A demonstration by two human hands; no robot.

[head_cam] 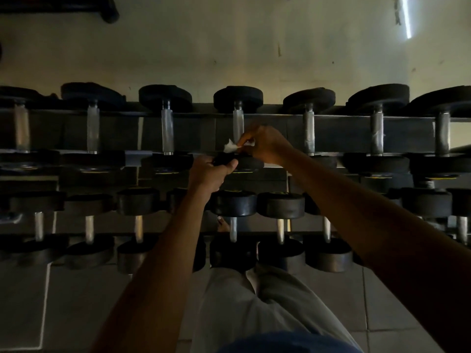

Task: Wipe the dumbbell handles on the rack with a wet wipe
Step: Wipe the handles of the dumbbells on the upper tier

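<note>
Your left hand (211,171) has its grip closed around a dark packet (224,159), held steady so your right hand (265,146) can pinch a white wipe (230,147) and pull it free. Both work at the middle of the rack (344,137), just at 5 o'clock from the fourth handle (238,124). I count seven dumbbells on the upper row; the lower row at 6 o'clock shows about eight, some hidden.

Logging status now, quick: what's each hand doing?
Left hand: closed around a dark packet.
Right hand: pinching a white wet wipe beside a dumbbell handle.
</note>
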